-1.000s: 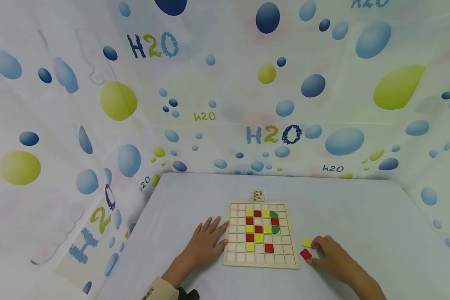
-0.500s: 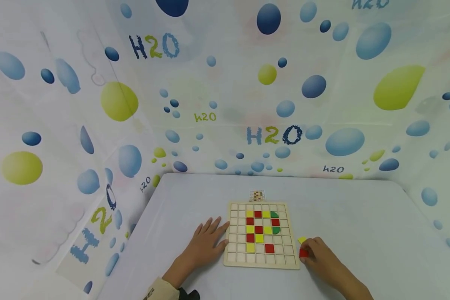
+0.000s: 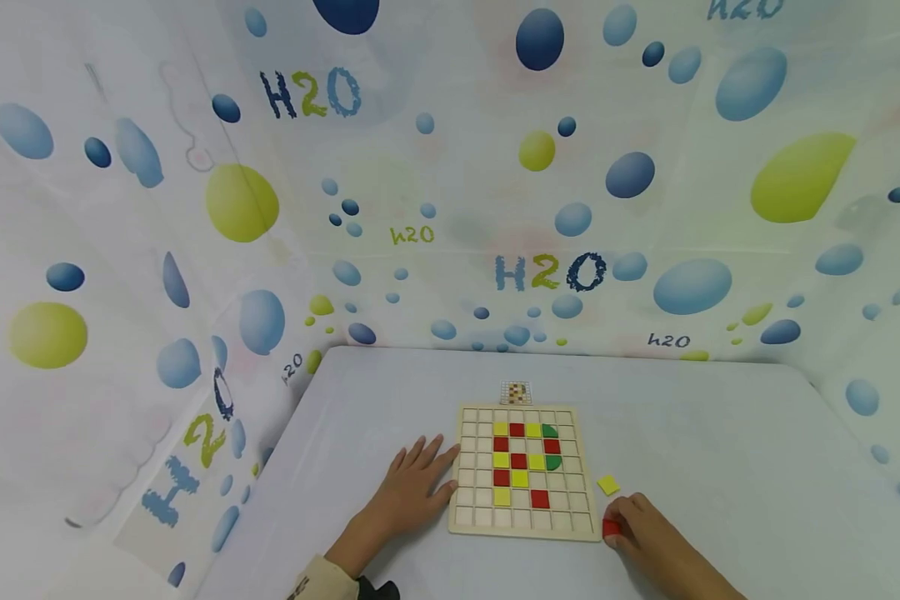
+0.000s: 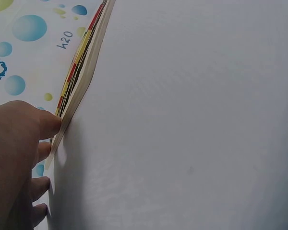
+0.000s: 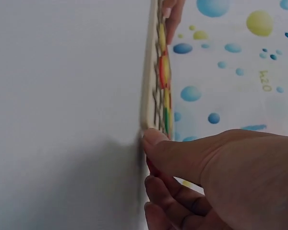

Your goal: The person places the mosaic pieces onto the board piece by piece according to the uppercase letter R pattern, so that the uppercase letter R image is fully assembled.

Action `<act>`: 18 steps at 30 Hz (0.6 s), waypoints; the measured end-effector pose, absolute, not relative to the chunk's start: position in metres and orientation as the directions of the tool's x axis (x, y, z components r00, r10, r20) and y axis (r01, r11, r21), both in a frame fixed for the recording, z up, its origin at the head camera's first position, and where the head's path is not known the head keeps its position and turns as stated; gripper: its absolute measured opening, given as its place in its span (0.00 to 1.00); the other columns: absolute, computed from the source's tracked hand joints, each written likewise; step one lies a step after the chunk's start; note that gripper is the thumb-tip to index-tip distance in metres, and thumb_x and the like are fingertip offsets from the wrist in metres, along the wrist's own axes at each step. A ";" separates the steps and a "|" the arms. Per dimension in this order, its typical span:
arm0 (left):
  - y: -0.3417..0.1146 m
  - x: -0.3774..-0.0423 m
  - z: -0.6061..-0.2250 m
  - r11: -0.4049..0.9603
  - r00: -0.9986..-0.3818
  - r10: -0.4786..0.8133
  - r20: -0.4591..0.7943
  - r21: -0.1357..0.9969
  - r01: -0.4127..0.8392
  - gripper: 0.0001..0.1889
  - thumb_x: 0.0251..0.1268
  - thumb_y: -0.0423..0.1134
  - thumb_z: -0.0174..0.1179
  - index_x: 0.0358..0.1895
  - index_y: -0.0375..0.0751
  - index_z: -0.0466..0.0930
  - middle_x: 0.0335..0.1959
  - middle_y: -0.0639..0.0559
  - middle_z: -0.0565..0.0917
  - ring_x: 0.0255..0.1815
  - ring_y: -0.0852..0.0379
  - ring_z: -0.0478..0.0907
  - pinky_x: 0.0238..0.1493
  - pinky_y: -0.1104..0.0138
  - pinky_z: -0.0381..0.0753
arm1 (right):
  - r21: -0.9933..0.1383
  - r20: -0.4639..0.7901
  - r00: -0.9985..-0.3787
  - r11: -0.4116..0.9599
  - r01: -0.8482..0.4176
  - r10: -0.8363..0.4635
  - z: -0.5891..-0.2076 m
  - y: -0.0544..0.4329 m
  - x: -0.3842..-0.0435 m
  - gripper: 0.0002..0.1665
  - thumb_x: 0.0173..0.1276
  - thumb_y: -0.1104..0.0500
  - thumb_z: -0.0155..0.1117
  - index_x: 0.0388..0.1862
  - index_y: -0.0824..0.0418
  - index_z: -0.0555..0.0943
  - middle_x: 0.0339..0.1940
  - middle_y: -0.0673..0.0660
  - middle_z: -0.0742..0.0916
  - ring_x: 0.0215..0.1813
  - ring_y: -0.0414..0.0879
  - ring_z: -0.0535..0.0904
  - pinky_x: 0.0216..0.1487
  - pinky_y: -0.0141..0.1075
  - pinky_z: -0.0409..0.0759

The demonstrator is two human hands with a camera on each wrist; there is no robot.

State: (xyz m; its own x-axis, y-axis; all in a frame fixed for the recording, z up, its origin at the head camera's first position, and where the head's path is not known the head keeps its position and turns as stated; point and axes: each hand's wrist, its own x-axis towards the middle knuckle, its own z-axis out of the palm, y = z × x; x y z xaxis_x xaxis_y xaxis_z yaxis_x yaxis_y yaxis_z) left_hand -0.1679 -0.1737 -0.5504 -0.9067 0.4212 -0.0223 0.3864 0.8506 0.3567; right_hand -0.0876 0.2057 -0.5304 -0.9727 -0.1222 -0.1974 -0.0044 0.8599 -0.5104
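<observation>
A square wooden grid board point(image 3: 472, 517) lies on the table, its middle cells filled with red and yellow square tiles and two green rounded tiles. My left hand point(image 3: 411, 490) rests flat at the board's left side, fingers spread, thumb and a fingertip touching the edge. Just off the board's lower right corner, my right hand point(image 3: 648, 533) pinches a red square tile point(image 3: 611, 528) between thumb and fingers; part of it is hidden. Beyond that hand lies a loose yellow tile point(image 3: 608, 485). In the right wrist view, the thumb point(image 5: 156, 137) covers most of the red tile.
A small pattern card point(image 3: 516, 392) with a printed grid lies against the board's far edge. The white table point(image 3: 375, 392) spreads around the board. Behind it hangs a white curtain point(image 3: 450, 175) printed with blue and green drops.
My right hand has moved left, then slightly toward me, drawing the red tile along beside the board. The yellow tile has shifted a little left and turned. The left hand stays put.
</observation>
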 end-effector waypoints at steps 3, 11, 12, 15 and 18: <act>-0.174 -0.167 -0.550 0.850 -0.906 0.422 -0.025 0.359 0.386 0.32 0.81 0.60 0.50 0.83 0.58 0.64 0.86 0.47 0.60 0.87 0.37 0.52 0.80 0.33 0.53 | -0.520 -0.172 -0.977 0.854 -0.020 -0.127 -0.526 0.201 -0.088 0.14 0.67 0.57 0.77 0.47 0.53 0.81 0.41 0.48 0.76 0.44 0.41 0.73 0.48 0.35 0.83; -0.174 -0.168 -0.550 0.856 -0.907 0.420 -0.021 0.341 0.388 0.33 0.81 0.61 0.50 0.83 0.58 0.64 0.86 0.47 0.60 0.87 0.37 0.52 0.80 0.33 0.53 | -0.599 -0.053 -0.992 0.799 -0.062 -0.117 -0.520 0.171 -0.101 0.14 0.68 0.59 0.77 0.47 0.48 0.82 0.42 0.45 0.77 0.46 0.40 0.75 0.45 0.30 0.81; -0.174 -0.168 -0.550 0.858 -0.908 0.419 -0.021 0.337 0.388 0.33 0.81 0.61 0.50 0.83 0.58 0.64 0.86 0.47 0.60 0.87 0.37 0.52 0.80 0.33 0.53 | -0.604 -0.054 -0.992 0.795 -0.057 -0.112 -0.520 0.165 -0.103 0.13 0.68 0.59 0.77 0.47 0.48 0.82 0.42 0.45 0.77 0.47 0.40 0.75 0.45 0.30 0.81; -0.173 -0.168 -0.549 0.856 -0.907 0.421 -0.025 0.343 0.387 0.32 0.81 0.60 0.51 0.83 0.58 0.64 0.86 0.47 0.60 0.87 0.37 0.52 0.80 0.33 0.53 | -0.612 -0.051 -0.990 0.787 -0.075 -0.134 -0.522 0.150 -0.108 0.13 0.69 0.58 0.76 0.48 0.48 0.82 0.42 0.45 0.77 0.46 0.40 0.75 0.46 0.31 0.82; -0.174 -0.168 -0.548 0.852 -0.905 0.424 -0.029 0.352 0.388 0.32 0.81 0.59 0.51 0.83 0.58 0.63 0.86 0.47 0.60 0.87 0.37 0.52 0.80 0.33 0.52 | -0.616 -0.034 -0.984 0.779 -0.117 -0.175 -0.526 0.134 -0.114 0.14 0.69 0.56 0.77 0.49 0.49 0.81 0.41 0.44 0.78 0.44 0.39 0.74 0.45 0.31 0.81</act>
State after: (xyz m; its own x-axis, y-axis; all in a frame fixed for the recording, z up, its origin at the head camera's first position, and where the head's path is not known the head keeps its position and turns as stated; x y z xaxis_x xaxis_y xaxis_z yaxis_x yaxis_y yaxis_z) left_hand -0.1681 -0.1739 -0.5478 -0.9052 0.4240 -0.0291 0.3878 0.8520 0.3517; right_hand -0.1145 0.1340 -0.5264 -0.9840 -0.1747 -0.0335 -0.1173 0.7786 -0.6164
